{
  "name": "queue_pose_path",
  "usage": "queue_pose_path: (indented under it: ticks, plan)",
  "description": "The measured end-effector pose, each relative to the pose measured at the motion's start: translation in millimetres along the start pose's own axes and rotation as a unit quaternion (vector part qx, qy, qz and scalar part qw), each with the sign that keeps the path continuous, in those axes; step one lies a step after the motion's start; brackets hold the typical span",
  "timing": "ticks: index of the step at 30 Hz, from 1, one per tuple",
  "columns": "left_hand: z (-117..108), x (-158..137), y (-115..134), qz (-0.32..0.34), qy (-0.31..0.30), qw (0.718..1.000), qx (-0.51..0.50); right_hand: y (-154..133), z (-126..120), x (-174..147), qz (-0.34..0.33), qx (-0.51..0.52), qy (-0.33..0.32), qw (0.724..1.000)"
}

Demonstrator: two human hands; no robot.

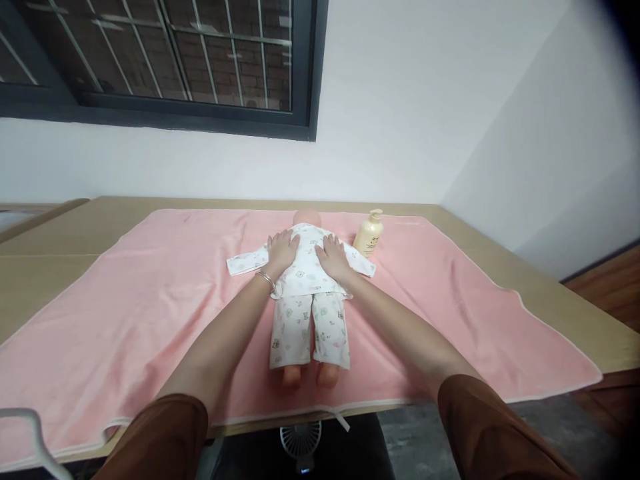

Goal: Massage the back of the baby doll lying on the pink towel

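Observation:
A baby doll (306, 270) in white printed pyjamas lies on a pink blanket (190, 267), its bare feet toward me and its head at the far end. My left hand (283, 250) rests flat on the left side of the doll's upper body, fingers stretched out, with a bracelet at the wrist. On the right side, my right hand (334, 256) lies the same way, fingers a little spread. Both palms touch the printed top. The doll's sleeves stick out to either side. Neither hand grips anything.
A cream pump bottle (369, 235) stands on the blanket to the doll's right. The tan table (120, 217) reaches to the white wall below a barred window (200, 60). Below the front edge is a small fan (301, 440); a grey curved tube (35, 427) is at lower left.

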State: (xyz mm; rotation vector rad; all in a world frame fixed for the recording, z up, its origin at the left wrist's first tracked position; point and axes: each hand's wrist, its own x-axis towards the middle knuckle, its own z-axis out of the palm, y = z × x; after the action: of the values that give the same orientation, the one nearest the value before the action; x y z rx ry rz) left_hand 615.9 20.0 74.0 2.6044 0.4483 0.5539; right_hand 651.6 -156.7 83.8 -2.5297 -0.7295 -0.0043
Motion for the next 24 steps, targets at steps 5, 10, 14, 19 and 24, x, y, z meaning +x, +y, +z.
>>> queue_pose_path:
  ticks: [5,10,14,19,24]
  plan:
    - [-12.4,-5.2,17.6,0.056,0.013,0.998,-0.024,-24.1,2.9,-17.7,-0.024,0.029,0.022,0.999]
    - [-24.2,-15.6,38.4,0.070,0.000,0.997,0.015,-29.5,9.1,-21.0,-0.135,-0.004,0.051,0.990]
    - [-17.1,-19.9,35.6,0.079,0.022,0.997,0.014,-27.7,7.5,-6.7,-0.101,0.000,0.050,0.994]
    - [-0.9,-17.0,19.6,0.092,0.012,0.995,0.023,-23.4,4.9,11.2,-0.033,-0.004,0.038,0.999]
    - [5.4,-14.9,14.0,0.087,0.005,0.996,0.035,-23.7,6.6,9.2,-0.040,-0.020,0.041,0.998]
